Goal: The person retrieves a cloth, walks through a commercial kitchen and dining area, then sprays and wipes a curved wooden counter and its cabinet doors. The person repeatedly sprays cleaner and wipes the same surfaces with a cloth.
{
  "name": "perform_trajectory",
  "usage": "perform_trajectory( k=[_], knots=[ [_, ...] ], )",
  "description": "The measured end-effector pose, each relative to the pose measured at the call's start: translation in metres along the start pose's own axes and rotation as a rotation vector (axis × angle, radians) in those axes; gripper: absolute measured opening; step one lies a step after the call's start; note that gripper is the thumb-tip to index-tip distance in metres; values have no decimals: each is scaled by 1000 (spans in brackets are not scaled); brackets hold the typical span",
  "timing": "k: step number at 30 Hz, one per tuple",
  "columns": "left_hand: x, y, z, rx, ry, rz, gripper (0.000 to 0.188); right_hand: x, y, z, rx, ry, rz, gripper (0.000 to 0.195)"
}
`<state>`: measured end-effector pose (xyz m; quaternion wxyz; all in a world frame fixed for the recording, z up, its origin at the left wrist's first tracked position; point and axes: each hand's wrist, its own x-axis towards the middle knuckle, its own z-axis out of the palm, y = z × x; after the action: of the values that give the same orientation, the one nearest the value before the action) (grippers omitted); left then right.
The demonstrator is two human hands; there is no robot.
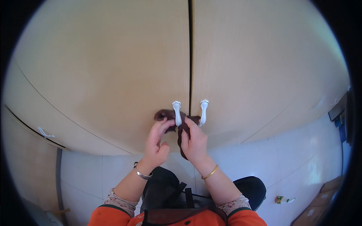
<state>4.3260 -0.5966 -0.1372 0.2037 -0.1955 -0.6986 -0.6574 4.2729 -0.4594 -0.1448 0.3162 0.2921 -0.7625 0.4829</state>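
A dark brown cloth (166, 113) passes behind the white left door handle (177, 113), with one end bunched on its left side. My left hand (157, 141) has its fingertips against the cloth and the handle's lower end, its thumb held apart. On the other side, my right hand (195, 141) pinches the cloth between thumb and fingers. Part of the cloth hangs below the handle, and another part reaches the lower end of the right door handle (204, 111). My fingers hide some of the cloth.
Pale wood-grain cabinet doors (127, 70) rise in front, with a dark gap between them. On the tiled floor (226, 158), a bottle with a green and white label (280, 200) lies at the right. Cardboard boxes (314, 212) line the right edge.
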Motion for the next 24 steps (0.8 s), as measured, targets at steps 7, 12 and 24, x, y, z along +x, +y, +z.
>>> perform_trajectory(
  k=[7,12,24],
  knots=[
    [-1,2,9,16,95,-23,68,-5,7,-3,-114,-88,20,41],
    [-17,0,5,21,3,-355,49,-53,33,-16,-102,-165,344,33],
    [-52,-7,2,-117,129,-303,34,54,-42,-6,-208,-51,-172,37]
  ],
)
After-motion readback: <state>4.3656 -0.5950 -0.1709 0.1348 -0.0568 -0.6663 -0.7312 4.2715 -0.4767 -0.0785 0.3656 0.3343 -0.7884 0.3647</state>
